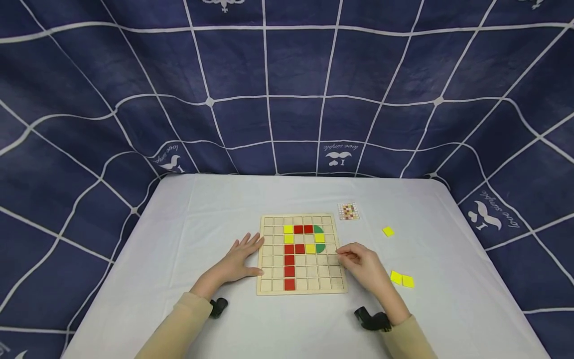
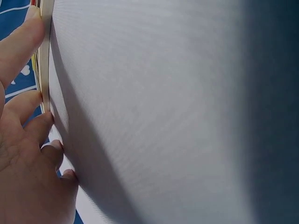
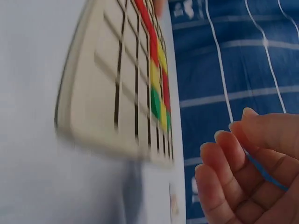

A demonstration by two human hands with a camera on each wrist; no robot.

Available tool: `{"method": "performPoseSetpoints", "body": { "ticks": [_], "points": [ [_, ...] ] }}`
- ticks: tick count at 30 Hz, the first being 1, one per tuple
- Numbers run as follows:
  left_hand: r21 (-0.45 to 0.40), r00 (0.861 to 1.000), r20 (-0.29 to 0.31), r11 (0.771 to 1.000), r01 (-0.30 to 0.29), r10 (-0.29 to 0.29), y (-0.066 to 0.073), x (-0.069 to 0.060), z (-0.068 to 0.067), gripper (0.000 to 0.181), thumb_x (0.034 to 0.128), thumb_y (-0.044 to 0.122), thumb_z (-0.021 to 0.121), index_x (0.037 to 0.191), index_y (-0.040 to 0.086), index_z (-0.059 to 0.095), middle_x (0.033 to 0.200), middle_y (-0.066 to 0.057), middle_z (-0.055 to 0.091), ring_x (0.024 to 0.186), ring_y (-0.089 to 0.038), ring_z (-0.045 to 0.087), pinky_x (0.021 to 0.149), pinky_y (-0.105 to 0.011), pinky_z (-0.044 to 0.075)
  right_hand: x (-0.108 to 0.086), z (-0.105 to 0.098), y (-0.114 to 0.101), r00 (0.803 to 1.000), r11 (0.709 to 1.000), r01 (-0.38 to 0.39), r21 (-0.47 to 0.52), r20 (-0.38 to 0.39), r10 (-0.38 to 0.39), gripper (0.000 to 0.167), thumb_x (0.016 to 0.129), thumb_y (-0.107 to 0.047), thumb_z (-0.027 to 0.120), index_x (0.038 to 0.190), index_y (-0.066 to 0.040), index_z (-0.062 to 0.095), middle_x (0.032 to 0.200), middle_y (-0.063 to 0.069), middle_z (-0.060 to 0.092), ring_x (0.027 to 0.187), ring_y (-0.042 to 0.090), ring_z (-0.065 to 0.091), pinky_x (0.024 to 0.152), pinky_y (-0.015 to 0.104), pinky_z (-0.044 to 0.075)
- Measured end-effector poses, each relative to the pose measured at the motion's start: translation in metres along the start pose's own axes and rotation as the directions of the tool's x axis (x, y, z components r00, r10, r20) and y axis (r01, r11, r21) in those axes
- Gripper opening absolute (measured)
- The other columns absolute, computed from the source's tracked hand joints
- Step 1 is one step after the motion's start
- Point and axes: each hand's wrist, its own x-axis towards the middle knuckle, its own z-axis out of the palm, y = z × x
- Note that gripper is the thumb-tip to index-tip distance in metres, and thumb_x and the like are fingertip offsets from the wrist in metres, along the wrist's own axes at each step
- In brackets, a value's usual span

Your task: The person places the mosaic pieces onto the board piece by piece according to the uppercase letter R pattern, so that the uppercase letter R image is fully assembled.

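Observation:
A wooden grid board [image 1: 269, 259] lies on the white table, with red squares [image 1: 289, 260], yellow squares [image 1: 288, 230] and two green rounded pieces [image 1: 320, 248] set in its cells in the shape of a P. My left hand [image 1: 235, 262] has its fingers spread and touches the board's left edge; the left wrist view shows the thumb and fingertips against the board's side [image 2: 46, 60]. Just off the right edge hovers my right hand [image 1: 365, 267]. In the right wrist view its fingers [image 3: 215, 156] are loosely bent, and nothing shows between them and the thumb.
A small pattern card [image 1: 348, 211] lies beyond the board's upper right corner. One loose yellow square [image 1: 388, 231] is farther right, and two more yellow squares [image 1: 402, 279] lie to the right of my right hand. Dark blue cloth [image 1: 296, 119] hangs behind the table.

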Motion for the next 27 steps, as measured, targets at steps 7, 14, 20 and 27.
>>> {"method": "performPoseSetpoints", "body": {
  "ticks": [7, 14, 20, 27],
  "points": [
    [0.003, 1.000, -0.003, 1.000, 0.004, -0.004, 0.001, 0.000, -0.001, 0.093, 0.0791, 0.033, 0.082, 0.154, 0.010, 0.032, 0.164, -0.010, 0.021, 0.154, -0.035, 0.005, 0.124, -0.057, 0.002, -0.011, -0.052, 0.039, 0.993, 0.988, -0.116, -0.103, -0.046, 0.112, 0.021, 0.091, -0.014, 0.069, 0.110, -0.004, 0.070, 0.097, 0.008, 0.071, 0.083, 0.014, 0.066, 0.066, 0.019, 0.053],
    [0.000, 1.000, -0.001, 1.000, -0.001, 0.001, 0.001, -0.001, 0.000, 0.092, 0.0798, 0.033, 0.081, 0.154, 0.010, 0.032, 0.164, -0.010, 0.022, 0.154, -0.035, 0.006, 0.124, -0.056, 0.003, -0.026, -0.080, 0.065, 0.981, 0.959, -0.191, -0.211, -0.008, 0.193, 0.034, 0.090, -0.022, 0.072, 0.116, -0.002, 0.066, 0.107, 0.014, 0.070, 0.096, 0.026, 0.067, 0.073, 0.031, 0.054],
    [0.000, 1.000, -0.004, 1.000, 0.000, 0.000, 0.001, 0.000, 0.000, 0.093, 0.0794, 0.034, 0.081, 0.155, 0.010, 0.032, 0.164, -0.010, 0.021, 0.154, -0.034, 0.005, 0.124, -0.057, 0.003, -0.030, -0.083, 0.075, 0.980, 0.948, -0.184, -0.259, 0.019, 0.196, 0.040, 0.085, -0.021, 0.076, 0.118, 0.000, 0.066, 0.114, 0.021, 0.067, 0.105, 0.039, 0.064, 0.085, 0.051, 0.054],
    [0.008, 1.000, -0.004, 1.000, -0.003, 0.003, 0.002, -0.001, -0.001, 0.092, 0.0795, 0.033, 0.081, 0.154, 0.010, 0.033, 0.164, -0.011, 0.022, 0.154, -0.035, 0.006, 0.124, -0.057, 0.004, -0.031, -0.081, 0.083, 0.974, 0.918, -0.196, -0.344, 0.039, 0.223, 0.040, 0.079, -0.013, 0.080, 0.114, 0.002, 0.067, 0.100, 0.013, 0.061, 0.090, 0.026, 0.059, 0.080, 0.045, 0.052]
  ]
}}
